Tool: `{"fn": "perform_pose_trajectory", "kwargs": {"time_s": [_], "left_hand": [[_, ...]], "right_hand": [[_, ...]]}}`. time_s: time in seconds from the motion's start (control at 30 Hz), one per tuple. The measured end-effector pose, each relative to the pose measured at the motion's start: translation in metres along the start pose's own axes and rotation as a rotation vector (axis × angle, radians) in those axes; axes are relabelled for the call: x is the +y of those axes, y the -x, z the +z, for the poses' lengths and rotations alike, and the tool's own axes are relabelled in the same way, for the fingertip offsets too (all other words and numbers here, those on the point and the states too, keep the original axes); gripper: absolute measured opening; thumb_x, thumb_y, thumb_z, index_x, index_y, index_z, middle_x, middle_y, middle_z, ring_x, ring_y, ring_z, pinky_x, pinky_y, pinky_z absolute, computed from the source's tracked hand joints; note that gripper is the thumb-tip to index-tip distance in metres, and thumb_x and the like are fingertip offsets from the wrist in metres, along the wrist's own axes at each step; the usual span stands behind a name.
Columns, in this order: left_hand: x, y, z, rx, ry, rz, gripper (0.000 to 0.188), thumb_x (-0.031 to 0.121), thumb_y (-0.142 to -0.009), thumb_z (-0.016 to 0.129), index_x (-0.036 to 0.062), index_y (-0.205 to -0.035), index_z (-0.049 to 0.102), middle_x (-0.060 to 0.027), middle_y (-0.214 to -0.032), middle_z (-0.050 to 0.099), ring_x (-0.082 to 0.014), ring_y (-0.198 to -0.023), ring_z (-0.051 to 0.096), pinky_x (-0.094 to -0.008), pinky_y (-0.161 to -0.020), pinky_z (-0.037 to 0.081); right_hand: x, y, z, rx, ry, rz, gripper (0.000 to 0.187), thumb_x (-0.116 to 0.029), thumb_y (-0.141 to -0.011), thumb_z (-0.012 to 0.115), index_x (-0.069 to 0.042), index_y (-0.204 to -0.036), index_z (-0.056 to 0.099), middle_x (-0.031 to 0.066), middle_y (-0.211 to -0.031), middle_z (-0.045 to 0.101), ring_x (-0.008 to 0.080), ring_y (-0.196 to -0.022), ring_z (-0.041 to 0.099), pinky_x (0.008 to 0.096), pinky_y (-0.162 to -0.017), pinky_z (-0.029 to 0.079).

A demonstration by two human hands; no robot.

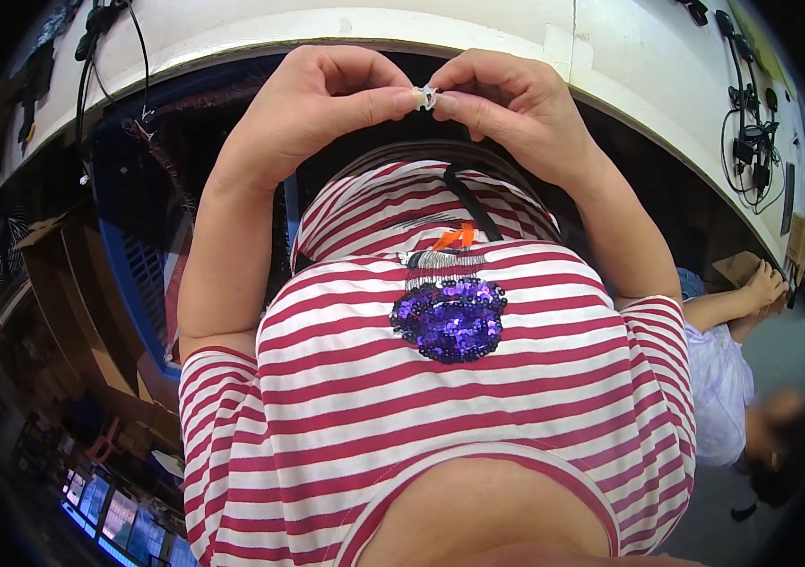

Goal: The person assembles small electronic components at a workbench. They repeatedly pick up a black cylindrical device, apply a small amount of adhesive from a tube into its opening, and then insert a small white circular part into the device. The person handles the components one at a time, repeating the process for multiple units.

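Observation:
Between my two hands, just off the near edge of the white table, is a small white plastic piece (pixel 425 97); its exact kind is too small to tell. My left hand (pixel 341 90) pinches its left side between thumb and forefinger. From the other side, my right hand (pixel 506 94) pinches it the same way, with the fingertips of both hands almost meeting. The fingers cover most of the piece, leaving only a pale, uneven bit with a dark gap showing.
The white table (pixel 497 24) curves across the top. Black cables with plugs (pixel 752 142) lie on its right, and a black cable (pixel 90 85) on its left. Beneath the left arm stands a blue plastic crate (pixel 138 269). Another person (pixel 724 369) sits at the right.

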State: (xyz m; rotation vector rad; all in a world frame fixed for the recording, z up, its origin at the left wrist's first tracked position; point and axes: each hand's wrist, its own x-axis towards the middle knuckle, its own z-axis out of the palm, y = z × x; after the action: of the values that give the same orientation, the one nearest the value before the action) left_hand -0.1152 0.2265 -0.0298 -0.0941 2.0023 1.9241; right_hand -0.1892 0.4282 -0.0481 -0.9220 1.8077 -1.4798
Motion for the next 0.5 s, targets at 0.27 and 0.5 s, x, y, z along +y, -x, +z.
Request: {"fn": "perform_pose_trajectory", "kwargs": {"time_s": [0.27,0.5], "left_hand": [[-0.018,-0.003,0.008,0.102,0.19,0.079,0.015,0.014,-0.078,0.064,0.0009,-0.084,0.062,-0.0013,-0.076,0.059,-0.0078,-0.073,0.053,-0.0199,-0.07,0.04],[-0.028,-0.005,0.02,0.193,0.388,0.129,0.013,0.014,-0.082,0.061,0.0018,-0.083,0.06,-0.0009,-0.074,0.056,-0.0071,-0.068,0.047,-0.0199,-0.064,0.037]], "right_hand": [[0.006,0.001,0.004,0.171,0.041,-0.211,0.017,0.001,-0.08,0.06,-0.001,-0.096,0.061,0.0054,-0.088,0.061,0.0092,-0.072,0.059,0.0199,-0.061,0.049],[0.013,0.001,0.012,0.32,0.431,-0.572,0.025,0.008,-0.072,0.065,0.0,-0.095,0.063,0.01,-0.085,0.064,0.0164,-0.073,0.063,0.0233,-0.063,0.051]]}}
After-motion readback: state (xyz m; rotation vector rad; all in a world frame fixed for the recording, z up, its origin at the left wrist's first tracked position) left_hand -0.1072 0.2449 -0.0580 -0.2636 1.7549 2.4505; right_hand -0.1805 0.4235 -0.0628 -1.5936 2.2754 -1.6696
